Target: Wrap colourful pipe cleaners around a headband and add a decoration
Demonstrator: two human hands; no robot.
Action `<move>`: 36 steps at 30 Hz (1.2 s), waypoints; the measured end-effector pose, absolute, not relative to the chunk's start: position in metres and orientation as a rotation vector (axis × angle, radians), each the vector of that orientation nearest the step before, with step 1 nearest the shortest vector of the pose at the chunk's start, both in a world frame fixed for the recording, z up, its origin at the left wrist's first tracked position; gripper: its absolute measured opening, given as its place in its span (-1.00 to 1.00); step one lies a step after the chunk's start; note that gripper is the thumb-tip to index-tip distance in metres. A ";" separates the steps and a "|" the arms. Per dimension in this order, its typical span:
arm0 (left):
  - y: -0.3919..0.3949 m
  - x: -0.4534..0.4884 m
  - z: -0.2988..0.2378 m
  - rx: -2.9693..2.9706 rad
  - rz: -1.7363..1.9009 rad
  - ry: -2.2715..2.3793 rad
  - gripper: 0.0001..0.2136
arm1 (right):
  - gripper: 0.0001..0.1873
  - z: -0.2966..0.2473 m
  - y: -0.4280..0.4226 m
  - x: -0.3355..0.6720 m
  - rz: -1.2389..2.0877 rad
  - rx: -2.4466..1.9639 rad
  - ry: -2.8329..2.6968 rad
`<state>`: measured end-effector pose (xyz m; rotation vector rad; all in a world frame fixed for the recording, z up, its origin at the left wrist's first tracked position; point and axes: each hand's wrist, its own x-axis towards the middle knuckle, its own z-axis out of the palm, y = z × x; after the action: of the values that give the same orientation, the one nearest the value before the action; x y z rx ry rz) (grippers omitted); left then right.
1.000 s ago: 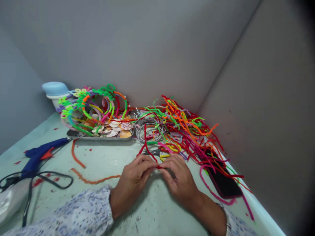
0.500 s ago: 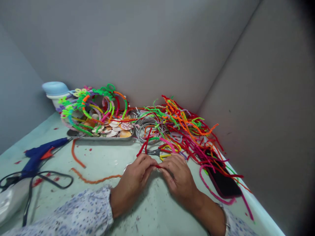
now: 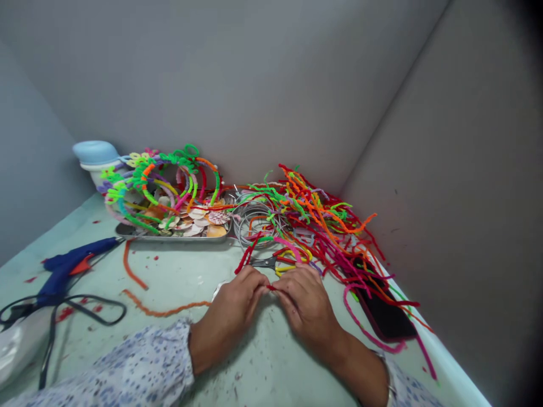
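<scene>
Between my fingertips a short stretch of red pipe cleaner [image 3: 270, 288] shows. My left hand [image 3: 232, 305] pinches one side of it, and my right hand [image 3: 309, 302] pinches the other, with the fingertips almost meeting. Red fuzzy ends [image 3: 247, 254] stick up behind my left hand; whether they belong to the same piece I cannot tell. Just beyond my hands lie scissors [image 3: 265, 263] with yellow and red handles. An orange pipe cleaner [image 3: 165, 312] runs along the table up to my left hand, where a white edge of something peeks out.
A metal tray [image 3: 182, 239] of shells stands at the back left, with colourful pipe-cleaner headbands [image 3: 169, 164] and a blue-lidded jar [image 3: 97, 155]. Left lies a blue glue gun [image 3: 63, 277] with its cord. Wire coils [image 3: 254, 220], a pipe-cleaner heap [image 3: 318, 203] and a phone [image 3: 388, 314] are right.
My hands have barely moved, keeping their pinch on the red pipe cleaner. The red ends behind my left hand have shifted slightly and lie closer together.
</scene>
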<state>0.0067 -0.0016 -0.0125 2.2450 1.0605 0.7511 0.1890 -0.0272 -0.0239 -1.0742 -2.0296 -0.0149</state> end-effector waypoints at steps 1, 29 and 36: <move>-0.001 0.007 -0.013 2.235 0.757 1.045 -0.79 | -0.90 -0.024 -0.027 0.189 -0.015 -1.082 -2.028; 0.003 0.008 -0.008 1.744 0.968 1.186 -0.82 | -0.93 -0.023 -0.031 0.191 0.192 -1.159 -1.705; -0.005 0.008 -0.010 1.919 0.912 1.064 -0.81 | -0.83 -0.025 -0.030 0.182 0.898 -1.242 -1.501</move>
<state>0.0084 -0.0054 -0.0096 1.9186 1.0636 0.9117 0.1825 -0.0305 -0.0245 -1.2416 -1.5008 0.8983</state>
